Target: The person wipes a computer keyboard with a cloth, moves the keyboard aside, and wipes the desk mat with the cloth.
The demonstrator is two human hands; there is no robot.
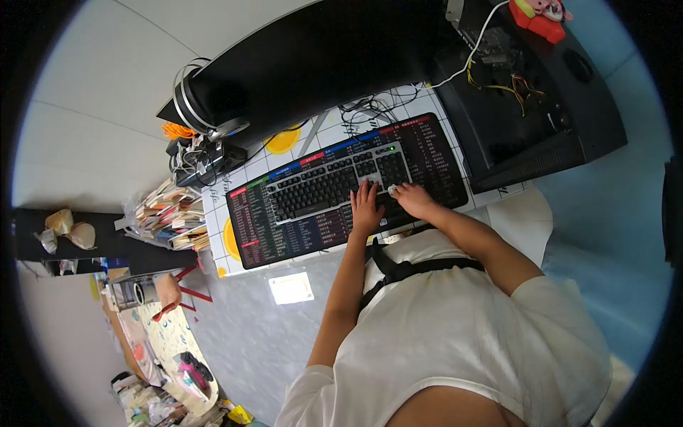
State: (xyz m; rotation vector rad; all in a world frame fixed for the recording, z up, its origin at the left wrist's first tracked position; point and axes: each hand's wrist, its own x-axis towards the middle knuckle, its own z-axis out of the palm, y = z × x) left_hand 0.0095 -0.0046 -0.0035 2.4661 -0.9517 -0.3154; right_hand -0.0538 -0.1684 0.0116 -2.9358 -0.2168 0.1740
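A black keyboard with a silver frame (313, 188) lies on a dark desk mat (263, 235) printed with colored columns of text. My left hand (366, 210) rests on the keyboard's near edge, its fingers stretched out and slightly apart. Just right of it, my right hand (415, 200) is closed at the lower right of the keyboard, by the number keys. A small white thing (392, 189) shows at its fingertips, too small to name. One green light glows at the keyboard's upper right corner.
Behind the keyboard stands a wide black monitor (320, 60) with headphones (186, 99) on its left end. Loose cables (370, 110) lie beneath it. An open computer case (526, 107) stands at right, and stacked books (171, 213) at left.
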